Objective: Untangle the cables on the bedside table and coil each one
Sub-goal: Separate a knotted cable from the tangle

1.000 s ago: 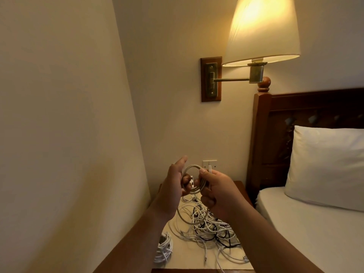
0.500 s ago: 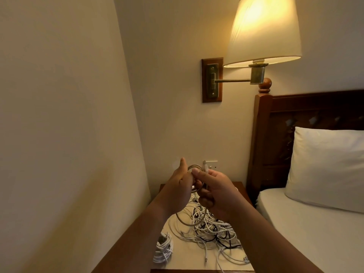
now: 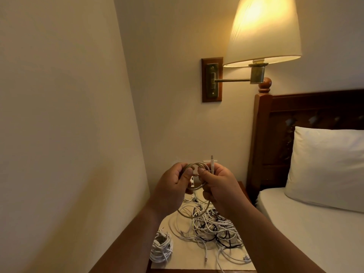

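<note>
Two bare hands are raised above the wooden bedside worktop (image 3: 183,255), which has a pale cover on its top. Between them they hold one thin grey-beige cable (image 3: 197,163), wound into a small round loop. The left hand (image 3: 173,187) closes its grip on the left side of the loop, with the thumb lying over the strands. The right hand (image 3: 218,187) has its grip on the right side of the same loop, and its fingers are curled around the strands. One pale plug end (image 3: 212,164) of this cable stands upright just above the right hand. One longer turn of the cable hangs down below the hands and reaches the heap on the worktop.

On the worktop there is one loose tangle of thin cables (image 3: 213,228), mostly white, with at least one black cable running through it. How many cables are in the tangle I cannot tell. At the near left corner, apart from the tangle, lies one coiled bundle of white cable (image 3: 161,247).

On the wall above hangs one lit lamp with a cream fabric shade (image 3: 264,30), fixed on a brass arm to a wooden plate. To the right stands one dark wooden headboard (image 3: 262,146), and one white pillow (image 3: 325,166) rests against it on the bed with a white sheet (image 3: 315,233).
</note>
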